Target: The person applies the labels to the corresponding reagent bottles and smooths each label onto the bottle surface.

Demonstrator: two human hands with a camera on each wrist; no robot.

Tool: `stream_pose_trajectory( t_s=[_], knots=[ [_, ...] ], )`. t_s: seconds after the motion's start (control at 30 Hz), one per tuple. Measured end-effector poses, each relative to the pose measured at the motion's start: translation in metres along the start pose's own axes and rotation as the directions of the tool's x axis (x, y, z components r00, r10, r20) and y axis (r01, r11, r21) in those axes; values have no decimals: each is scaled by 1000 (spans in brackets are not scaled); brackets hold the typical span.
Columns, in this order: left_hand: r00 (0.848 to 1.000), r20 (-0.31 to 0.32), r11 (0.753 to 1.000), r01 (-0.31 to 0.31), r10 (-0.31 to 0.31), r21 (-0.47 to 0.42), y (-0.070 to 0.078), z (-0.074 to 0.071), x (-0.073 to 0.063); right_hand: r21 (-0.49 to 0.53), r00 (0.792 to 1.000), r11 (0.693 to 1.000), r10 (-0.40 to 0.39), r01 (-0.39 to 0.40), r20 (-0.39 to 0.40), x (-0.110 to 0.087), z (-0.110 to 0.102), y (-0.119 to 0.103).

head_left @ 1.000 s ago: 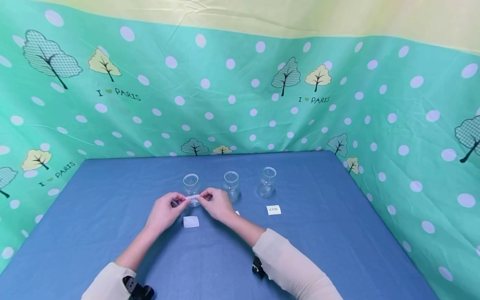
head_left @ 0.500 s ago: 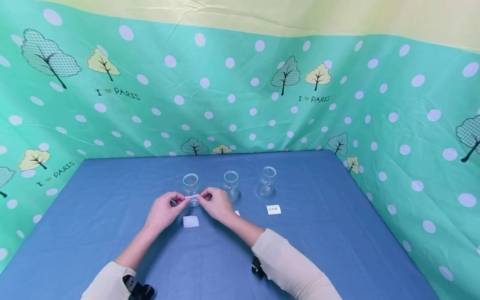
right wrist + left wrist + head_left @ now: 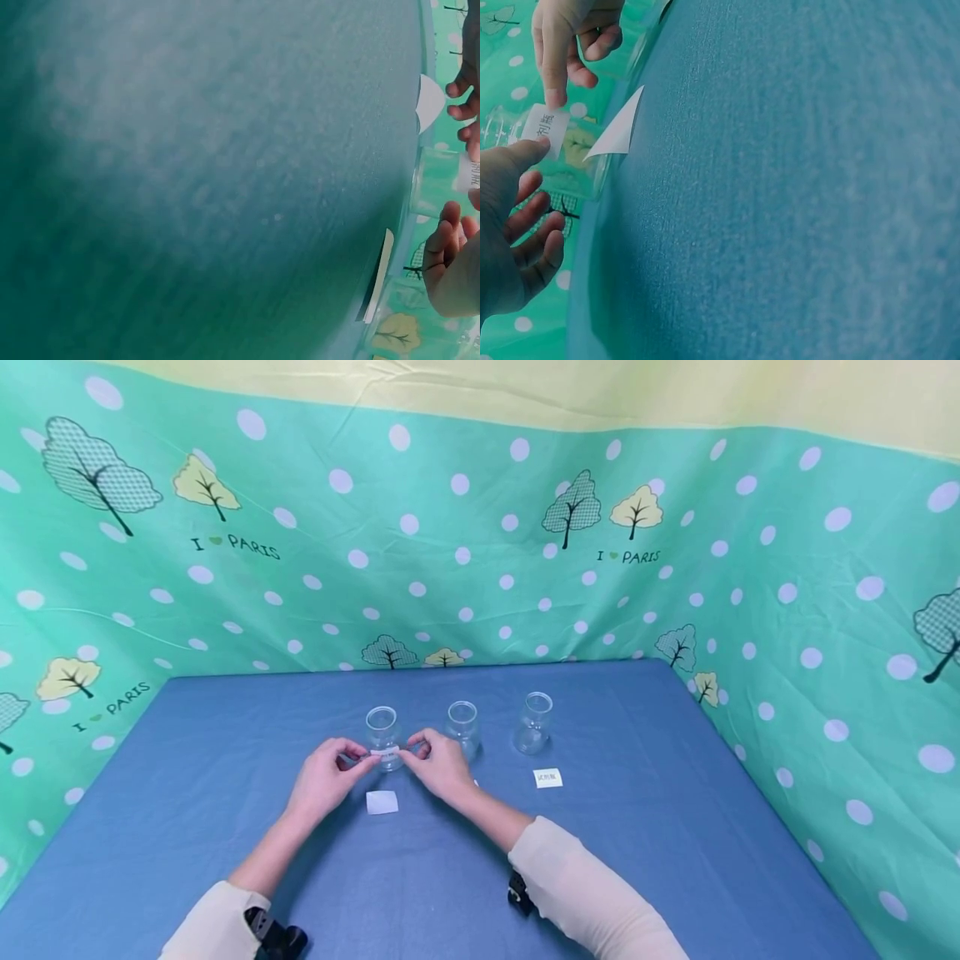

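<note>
Two bare hands, left hand point(image 3: 330, 778) and right hand point(image 3: 442, 768), fingers relaxed, touch opposite ends of a white lettered paper label point(image 3: 386, 755) on the front of a clear glass jar point(image 3: 382, 733), the label likely light, flexible, easily creased and best held by its edges.

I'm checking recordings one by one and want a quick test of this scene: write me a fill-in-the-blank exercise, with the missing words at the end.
1. In the head view, ___ glass jars stand in a row.
2. The left hand and right hand press a label against the jar at the row's ___ end.
3. The tablecloth is coloured ___.
4. The slip with writing lies in front of the ___ jar.

Missing words: three; left; blue; right.
</note>
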State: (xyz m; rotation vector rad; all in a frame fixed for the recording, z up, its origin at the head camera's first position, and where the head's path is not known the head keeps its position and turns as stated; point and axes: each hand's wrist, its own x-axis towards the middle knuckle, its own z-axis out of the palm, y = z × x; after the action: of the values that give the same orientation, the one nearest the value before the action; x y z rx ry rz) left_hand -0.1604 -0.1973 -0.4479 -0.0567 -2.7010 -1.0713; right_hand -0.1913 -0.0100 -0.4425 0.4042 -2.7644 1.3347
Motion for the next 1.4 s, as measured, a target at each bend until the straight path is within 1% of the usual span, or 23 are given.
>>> stream_pose_trajectory(
  t_s=[0.1,0.17,0.33,0.43,0.57,0.67,0.8,0.9,0.97,1.03,1.1,1.27,1.33,1.4],
  knots=[
    [1000,1,1000,23,-23,-18,0,-1,1,9,1000,1000,-2,2,13,0,1,-1],
    [1000,15,999,25,-25,-39,-1,-1,1,8,1000,1000,-10,10,16,1,2,-3],
    [998,58,994,5,2,-112,-3,0,3,-34,1000,999,-24,24,19,2,5,-5],
    [997,77,990,3,8,-142,-5,1,4,-46,999,998,-35,36,21,2,5,-7],
    [996,90,989,1,12,-147,-6,1,5,-19,998,998,-62,62,10,4,5,-4],
    [995,90,990,-22,35,-140,-8,-1,5,13,998,998,-67,67,11,5,6,0],
    [995,82,988,-48,61,-149,-11,-3,7,101,998,994,-36,30,58,6,5,3],
    [995,73,986,-61,73,-155,-15,-3,8,167,995,986,-21,5,93,6,4,5],
    [994,69,986,-69,80,-152,-17,-3,8,183,995,983,-23,4,101,6,3,6],
    [993,71,986,-79,90,-150,-19,-4,9,196,994,980,-33,12,103,6,3,6],
    [992,85,983,-82,97,-163,-20,-4,9,208,994,978,-36,13,108,5,2,6],
    [987,135,969,-54,88,-240,-22,-2,8,224,992,975,-18,-11,128,5,2,7],
    [988,133,967,-39,75,-251,-21,0,8,210,991,977,-3,-26,136,5,3,6],
    [991,119,970,-33,64,-241,-19,2,8,188,990,981,11,-38,141,6,4,6]
  ],
)
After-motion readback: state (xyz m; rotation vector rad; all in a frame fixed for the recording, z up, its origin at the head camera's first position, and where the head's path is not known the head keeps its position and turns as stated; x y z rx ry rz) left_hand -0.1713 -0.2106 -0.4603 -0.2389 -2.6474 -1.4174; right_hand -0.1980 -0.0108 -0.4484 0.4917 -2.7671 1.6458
